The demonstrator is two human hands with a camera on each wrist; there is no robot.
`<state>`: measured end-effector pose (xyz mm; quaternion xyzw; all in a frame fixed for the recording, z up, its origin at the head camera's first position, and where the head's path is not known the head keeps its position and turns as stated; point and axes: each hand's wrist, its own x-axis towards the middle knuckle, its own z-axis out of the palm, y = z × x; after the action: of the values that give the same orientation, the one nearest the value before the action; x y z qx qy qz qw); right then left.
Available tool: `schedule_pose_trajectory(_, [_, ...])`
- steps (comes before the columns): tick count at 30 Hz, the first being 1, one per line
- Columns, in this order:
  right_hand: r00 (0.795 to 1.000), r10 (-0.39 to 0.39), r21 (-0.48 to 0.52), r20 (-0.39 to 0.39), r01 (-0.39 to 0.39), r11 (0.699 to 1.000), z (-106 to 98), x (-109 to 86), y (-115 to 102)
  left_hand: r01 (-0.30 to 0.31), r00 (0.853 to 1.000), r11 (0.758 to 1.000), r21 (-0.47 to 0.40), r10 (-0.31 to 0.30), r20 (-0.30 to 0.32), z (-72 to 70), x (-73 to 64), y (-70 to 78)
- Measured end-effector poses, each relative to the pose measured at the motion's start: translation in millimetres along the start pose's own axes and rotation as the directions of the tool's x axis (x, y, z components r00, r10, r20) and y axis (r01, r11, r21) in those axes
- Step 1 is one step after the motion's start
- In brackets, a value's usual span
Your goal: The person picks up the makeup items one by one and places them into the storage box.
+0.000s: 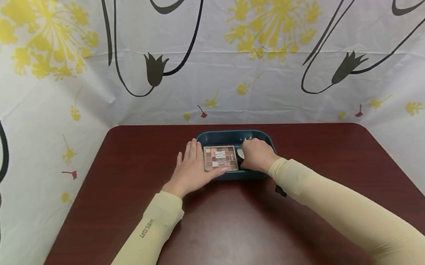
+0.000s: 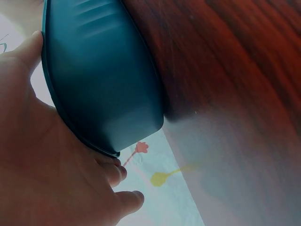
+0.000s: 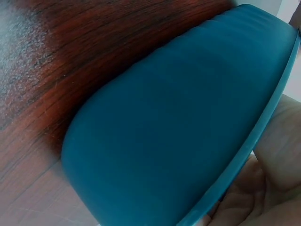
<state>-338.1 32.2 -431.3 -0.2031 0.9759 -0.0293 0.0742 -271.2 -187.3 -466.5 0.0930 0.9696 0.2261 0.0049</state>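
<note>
A blue plastic tray (image 1: 229,134) stands at the far side of the table. Inside it, toward the left, lies an eyeshadow palette (image 1: 219,158) with rows of brown and pink pans. My left hand (image 1: 191,168) rests along the tray's left end, fingers straight and thumb over the near rim by the palette. In the left wrist view its thumb touches the rim. Over the right part of the tray, my right hand (image 1: 258,155) has curled fingers and grips a small dark item with a pale round top (image 1: 240,153). That hand mostly hides the item.
The dark red wooden table (image 1: 228,235) has rounded far corners. A patterned white cloth (image 1: 205,83) hangs behind it and at both sides. A small black object (image 1: 281,191) shows beneath the right sleeve cuff.
</note>
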Motion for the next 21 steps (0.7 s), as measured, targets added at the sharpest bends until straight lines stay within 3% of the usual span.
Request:
schedule_pose_trajectory(15, [1.000, 0.002, 0.100, -0.016, -0.001, 0.995, 0.4, -8.0, 5.6, -0.005, 1.000, 1.000, 0.028, 0.005, 0.001, -2.9, -1.2, -0.6])
schedule_pose_trajectory(21, [0.995, 0.010, 0.175, -0.102, 0.008, 0.985, -2.9, -18.8, 4.7, -0.006, 1.000, 0.999, 0.034, 0.006, -0.004, -3.1, -2.6, -2.2])
